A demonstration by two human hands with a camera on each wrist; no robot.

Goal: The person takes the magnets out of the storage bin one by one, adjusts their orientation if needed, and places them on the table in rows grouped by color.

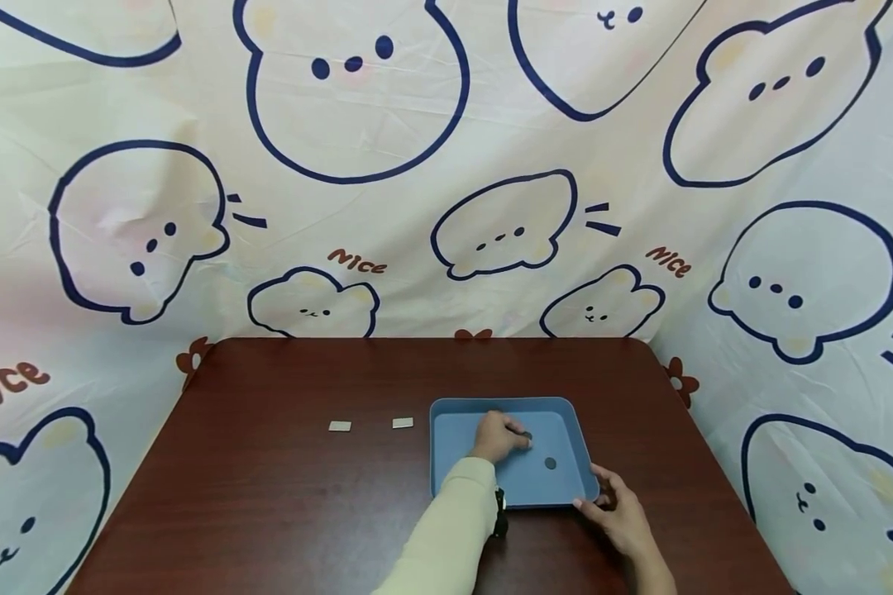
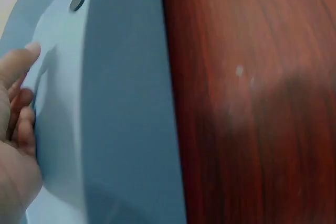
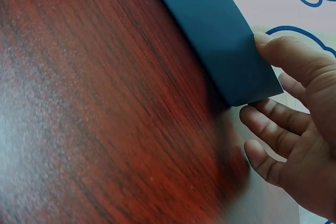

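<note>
A shallow blue tray (image 1: 457,409) sits on the brown table. My left hand (image 1: 497,436) reaches into it and pinches a small dark disc (image 1: 527,435), coin-like, at the thumb and fingertips. In the left wrist view the left hand (image 2: 18,129) has its fingers curled, and the held disc is hidden there. A second dark round disc (image 1: 550,463) lies flat on the tray floor, to the right of and nearer than the left hand. At the tray's near right corner my right hand (image 3: 299,114) grips it, thumb on the rim and fingers against the corner.
Two small pale rectangular pieces, one farther left (image 1: 340,426) and one closer to the tray (image 1: 403,423), lie apart on the table (image 1: 268,496). A cream cloth (image 1: 409,124) with cartoon bear outlines hangs behind and beside the table.
</note>
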